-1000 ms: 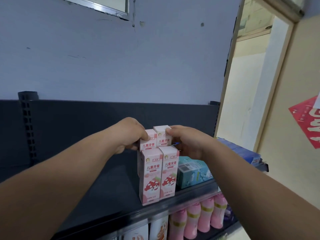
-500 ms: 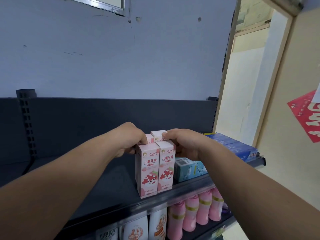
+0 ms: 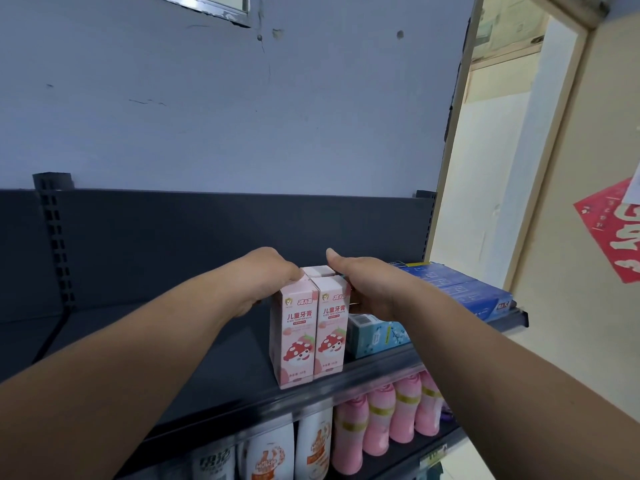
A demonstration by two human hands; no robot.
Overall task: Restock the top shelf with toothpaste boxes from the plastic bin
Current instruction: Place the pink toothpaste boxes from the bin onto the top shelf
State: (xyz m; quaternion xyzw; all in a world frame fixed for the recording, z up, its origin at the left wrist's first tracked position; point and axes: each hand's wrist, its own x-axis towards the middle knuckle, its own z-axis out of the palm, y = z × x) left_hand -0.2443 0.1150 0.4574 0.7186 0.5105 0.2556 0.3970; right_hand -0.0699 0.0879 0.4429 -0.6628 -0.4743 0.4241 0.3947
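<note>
The dark grey top shelf (image 3: 156,341) carries a tight block of pink kids' toothpaste boxes (image 3: 311,336) standing at its front edge, right of the middle. Each box is upright, its long axis vertical and its printed face turned out toward the person; two are in the front row, and the pale tops of more show just behind them. The left hand (image 3: 266,282) rests on the block's upper left corner, fingers curled down over the top of the boxes. The right hand (image 3: 367,292) lies against the block's upper right side with the thumb raised clear above the tops; its fingers are hidden behind the boxes, so their spread cannot be told. Blue toothpaste boxes (image 3: 460,289) lie flat toward the shelf's right end. Pink bottles (image 3: 381,417) and white bottles (image 3: 311,445) stand on the shelf below. A teal box (image 3: 374,334) lies just beside the pink block, under the right wrist.
</note>
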